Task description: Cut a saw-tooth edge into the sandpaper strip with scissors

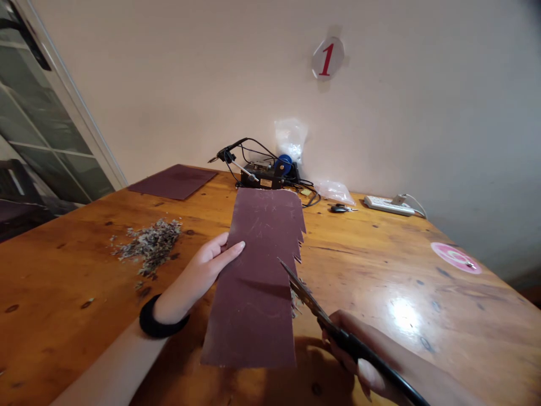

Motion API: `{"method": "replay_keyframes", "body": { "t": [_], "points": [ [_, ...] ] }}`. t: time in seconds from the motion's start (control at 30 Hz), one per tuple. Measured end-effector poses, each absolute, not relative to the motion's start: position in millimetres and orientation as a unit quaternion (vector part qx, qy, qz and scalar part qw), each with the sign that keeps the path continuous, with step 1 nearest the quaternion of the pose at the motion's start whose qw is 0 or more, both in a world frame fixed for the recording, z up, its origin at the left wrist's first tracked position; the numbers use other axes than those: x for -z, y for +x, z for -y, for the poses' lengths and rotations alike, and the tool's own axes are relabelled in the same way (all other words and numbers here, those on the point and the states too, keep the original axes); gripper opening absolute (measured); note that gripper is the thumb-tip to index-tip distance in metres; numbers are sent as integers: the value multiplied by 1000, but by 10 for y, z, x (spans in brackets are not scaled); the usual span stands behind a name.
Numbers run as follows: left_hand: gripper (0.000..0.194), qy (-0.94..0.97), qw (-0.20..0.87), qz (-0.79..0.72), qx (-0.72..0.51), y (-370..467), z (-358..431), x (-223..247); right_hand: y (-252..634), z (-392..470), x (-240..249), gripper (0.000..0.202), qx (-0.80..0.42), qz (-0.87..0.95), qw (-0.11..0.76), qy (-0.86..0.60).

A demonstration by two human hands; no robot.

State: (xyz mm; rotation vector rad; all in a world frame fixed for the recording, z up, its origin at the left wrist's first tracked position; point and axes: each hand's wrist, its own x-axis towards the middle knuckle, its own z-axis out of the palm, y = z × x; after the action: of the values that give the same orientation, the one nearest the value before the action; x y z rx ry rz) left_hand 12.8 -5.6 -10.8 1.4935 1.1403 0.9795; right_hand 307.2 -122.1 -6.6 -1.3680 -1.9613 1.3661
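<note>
My left hand (213, 256), with a black band on its wrist, pinches the left edge of a dark maroon sheet of sandpaper (253, 316), thumb on top. The sheet is held up above the table. Its right edge is jagged with several cuts. My right hand (350, 349) grips scissors (306, 296) by their black handles. The blades lie at the sheet's right edge, one tip showing over its face. Small clippings (299, 299) show partly behind that edge.
A heap of grey-brown shreds (154, 242) lies left on the wooden table (372, 361). Another maroon sheet (173, 181) lies at the back left. Behind stand a soldering station (262, 175), plastic bags (291, 138), a black key-like item (340, 208) and a power strip (389, 204).
</note>
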Motion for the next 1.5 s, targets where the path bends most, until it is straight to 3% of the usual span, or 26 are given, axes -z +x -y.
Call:
{"method": "replay_keyframes", "body": {
  "t": [0.13,0.43,1.07,1.5],
  "points": [
    [57,607,503,-463,-406,133,53,101,3093,1228,110,63,-503,682,203,-491],
    [60,608,499,-482,-387,150,76,85,3076,1236,31,58,-476,690,165,-520],
    [57,612,477,-495,-391,176,79,67,3041,1264,66,50,-455,683,197,-536],
    [56,612,492,-477,-394,161,87,90,2891,1205,90,66,-497,637,176,-561]
  ]
}}
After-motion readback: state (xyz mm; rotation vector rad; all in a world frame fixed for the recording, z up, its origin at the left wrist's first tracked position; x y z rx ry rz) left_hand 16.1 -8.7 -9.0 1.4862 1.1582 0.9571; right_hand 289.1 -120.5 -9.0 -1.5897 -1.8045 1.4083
